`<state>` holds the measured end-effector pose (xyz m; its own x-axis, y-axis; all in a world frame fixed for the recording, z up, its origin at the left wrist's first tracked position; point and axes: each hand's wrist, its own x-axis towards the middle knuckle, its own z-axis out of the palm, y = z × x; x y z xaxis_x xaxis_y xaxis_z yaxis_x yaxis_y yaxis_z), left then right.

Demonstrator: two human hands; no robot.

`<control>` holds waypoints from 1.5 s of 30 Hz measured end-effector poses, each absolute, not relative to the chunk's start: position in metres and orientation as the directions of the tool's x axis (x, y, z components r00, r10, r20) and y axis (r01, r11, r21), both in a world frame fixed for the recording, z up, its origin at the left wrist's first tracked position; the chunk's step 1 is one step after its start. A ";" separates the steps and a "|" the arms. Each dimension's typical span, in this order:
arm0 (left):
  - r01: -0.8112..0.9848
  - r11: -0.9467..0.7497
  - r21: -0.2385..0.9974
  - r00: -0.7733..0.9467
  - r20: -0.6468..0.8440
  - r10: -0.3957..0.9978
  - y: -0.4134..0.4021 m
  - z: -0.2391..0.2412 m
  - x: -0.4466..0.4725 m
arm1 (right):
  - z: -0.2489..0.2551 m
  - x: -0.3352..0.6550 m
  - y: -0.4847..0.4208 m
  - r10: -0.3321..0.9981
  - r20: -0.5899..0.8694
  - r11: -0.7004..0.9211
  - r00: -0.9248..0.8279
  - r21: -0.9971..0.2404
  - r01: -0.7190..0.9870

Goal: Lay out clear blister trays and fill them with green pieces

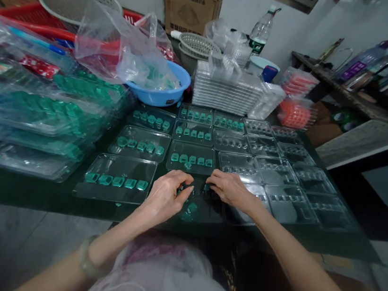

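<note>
My left hand (168,192) is over the front of the dark table, thumb and fingers curled toward each other; what lies between the fingertips is too small to make out. My right hand (229,188) is just across from it, fingertips pinched at a small dark-green plastic piece (207,187). Loose green pieces (190,210) lie on the table between and below the hands. Clear plastic trays surround them: a tray with a row of green pieces (191,168) just beyond, another filled tray (112,194) left of my left hand, and trays without green pieces (281,204) to the right.
Tall stacks of filled clear trays (38,132) stand at the left. Behind are a blue basin (172,96) with a plastic bag, a stack of clear trays (227,92), red-orange packs (296,112), a water bottle (261,32) and a cardboard box (190,11).
</note>
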<state>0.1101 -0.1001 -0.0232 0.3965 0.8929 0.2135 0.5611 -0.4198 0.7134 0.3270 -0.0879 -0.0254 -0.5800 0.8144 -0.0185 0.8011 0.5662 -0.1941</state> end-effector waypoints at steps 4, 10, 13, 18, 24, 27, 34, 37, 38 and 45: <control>0.527 -0.427 0.735 0.387 0.240 0.890 -0.100 -0.020 0.112 | -0.029 0.327 -0.084 0.892 0.041 0.419 -0.451 -0.451 0.788; 0.345 -0.285 0.895 0.384 0.142 0.912 -0.101 -0.014 0.120 | -0.017 0.311 -0.093 0.971 -0.023 0.076 -0.239 -0.913 0.400; 0.252 -0.203 0.946 0.349 0.107 0.931 -0.102 -0.013 0.122 | -0.009 0.299 -0.100 0.971 -0.073 0.000 -0.227 -0.952 0.307; 0.258 -0.190 0.947 0.322 0.101 0.941 -0.102 -0.012 0.115 | -0.004 0.285 -0.106 0.974 -0.118 -0.065 -0.196 -0.965 0.255; 0.313 -0.336 0.888 0.361 0.216 0.907 -0.103 -0.006 0.106 | -0.003 0.277 -0.106 0.954 -0.152 -0.093 -0.259 -0.969 0.228; 0.306 -0.353 0.884 0.391 0.221 0.893 -0.105 -0.004 0.104 | -0.007 0.278 -0.105 0.943 -0.183 -0.144 -0.278 -0.977 0.157; 0.309 -0.257 0.916 0.364 0.135 0.921 -0.107 -0.010 0.102 | -0.012 0.273 -0.104 0.927 -0.189 -0.118 -0.323 -0.967 0.226; 0.276 -0.210 0.938 0.329 0.114 0.937 -0.105 -0.015 0.103 | -0.017 0.265 -0.105 0.964 -0.094 -0.007 -0.249 -0.944 0.331; 0.261 -0.194 0.945 0.311 0.108 0.944 -0.104 -0.017 0.103 | -0.019 0.262 -0.106 0.975 -0.049 0.033 -0.215 -0.932 0.361; 0.292 -0.282 0.914 0.332 0.180 0.926 -0.101 -0.021 0.098 | -0.023 0.259 -0.111 0.992 0.036 0.085 -0.125 -0.904 0.419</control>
<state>0.0978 -0.1011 -0.0212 0.3319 0.9260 0.1799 0.2925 -0.2823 0.9136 0.2586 -0.1109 -0.0229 -0.1249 0.9915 0.0356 0.4186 0.0852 -0.9042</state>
